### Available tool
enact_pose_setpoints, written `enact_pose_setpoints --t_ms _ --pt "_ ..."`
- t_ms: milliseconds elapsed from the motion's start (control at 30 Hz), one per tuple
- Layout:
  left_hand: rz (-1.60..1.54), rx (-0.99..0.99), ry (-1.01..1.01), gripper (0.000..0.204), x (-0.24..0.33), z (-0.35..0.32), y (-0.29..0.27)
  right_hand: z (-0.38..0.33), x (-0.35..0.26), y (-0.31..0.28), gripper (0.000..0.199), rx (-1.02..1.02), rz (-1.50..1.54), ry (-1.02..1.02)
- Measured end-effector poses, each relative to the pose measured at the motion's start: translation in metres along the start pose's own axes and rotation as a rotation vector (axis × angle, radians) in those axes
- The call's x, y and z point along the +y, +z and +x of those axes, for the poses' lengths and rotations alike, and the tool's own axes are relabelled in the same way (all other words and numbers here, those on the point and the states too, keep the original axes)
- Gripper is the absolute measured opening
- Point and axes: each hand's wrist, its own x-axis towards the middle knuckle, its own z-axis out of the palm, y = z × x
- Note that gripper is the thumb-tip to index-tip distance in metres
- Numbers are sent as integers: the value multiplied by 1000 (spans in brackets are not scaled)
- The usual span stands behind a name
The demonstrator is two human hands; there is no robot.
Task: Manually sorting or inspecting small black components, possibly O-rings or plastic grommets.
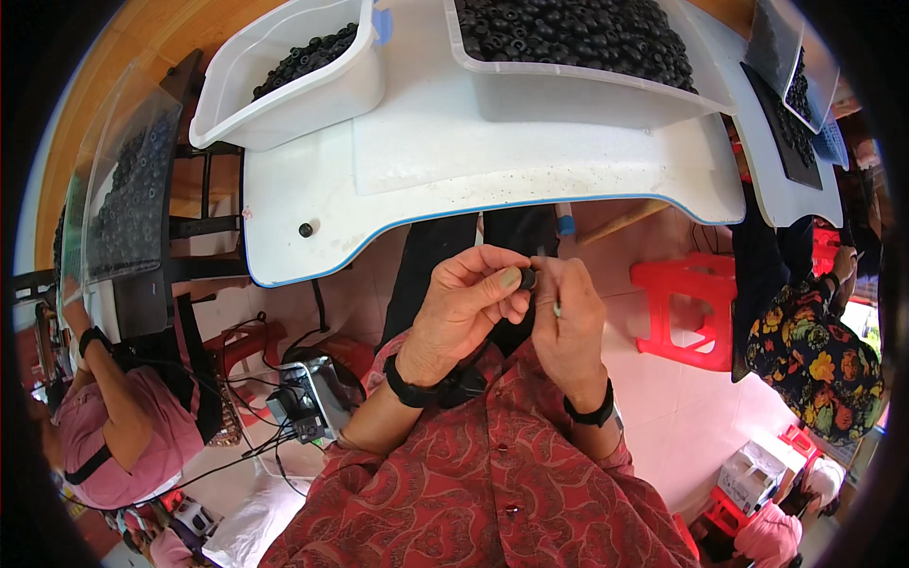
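Holding a small, round black piece (527,278) between the thumb and bent fingers of the left hand (464,298), just off the near edge of the blue-rimmed white tabletop (303,189). Curling the fingers of the right hand (570,310) narrowly around a slim, pale-green-ended thing (557,310), also just off that tabletop's near edge, being too blurred there to tell its kind or whether touching the black piece. Wearing dark wristbands (412,386) on both wrists and a red patterned shirt (454,473), in front of the tabletop. Facing a white plastic bin (327,114) at the tabletop's far left, part-filled with small black pieces, and a big translucent plastic bin (587,99) at its far side, heaped with more. Having one loose black piece (305,229) on the tabletop's left part. Sitting between a co-worker in pink (142,431), left of the tabletop, and a red plastic stool (663,275), near its right end.
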Motion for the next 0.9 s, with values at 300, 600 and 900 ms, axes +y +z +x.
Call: enact_pose_setpoints --t_ms 300,600,900 --pt "9 -34 66 18 -2 2 0 2 -16 -5 36 -114 -182 33" --pt "54 -52 70 18 -3 3 -1 3 -14 -3 35 -117 -179 58" --pt "101 -35 83 17 -4 2 0 2 -12 -5 35 -126 -190 54"
